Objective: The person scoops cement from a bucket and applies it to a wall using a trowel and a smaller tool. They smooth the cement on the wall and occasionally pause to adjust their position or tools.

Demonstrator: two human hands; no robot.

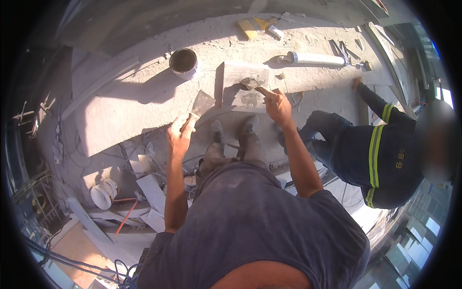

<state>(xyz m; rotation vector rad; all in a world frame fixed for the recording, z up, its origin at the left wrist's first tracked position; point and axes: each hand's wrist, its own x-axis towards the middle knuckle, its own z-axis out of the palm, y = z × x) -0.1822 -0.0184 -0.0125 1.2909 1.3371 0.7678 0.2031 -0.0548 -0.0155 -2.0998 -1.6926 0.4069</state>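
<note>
My left hand (179, 135) is closed round the handle of a putty knife, whose wide grey blade (202, 103) points up and away from me. In my right hand (278, 107) is a small trowel (252, 83) with dark paste about its blade, its handle gripped in the fingers. That blade is over a pale square board (234, 72), where a patch of dark grey paste (249, 98) lies. Beyond the putty knife stands an open white bucket (190, 73), dark inside. The bottom of the bucket's inside cannot be made out.
A caulking gun (317, 59) lies at the far right, a wide yellow brush (249, 28) at the far edge. To my right crouches a co-worker in a dark jacket (353, 151), one hand on the ledge. Scrap boards (152, 192), cables and a tipped white bucket (103, 194) lie to the left.
</note>
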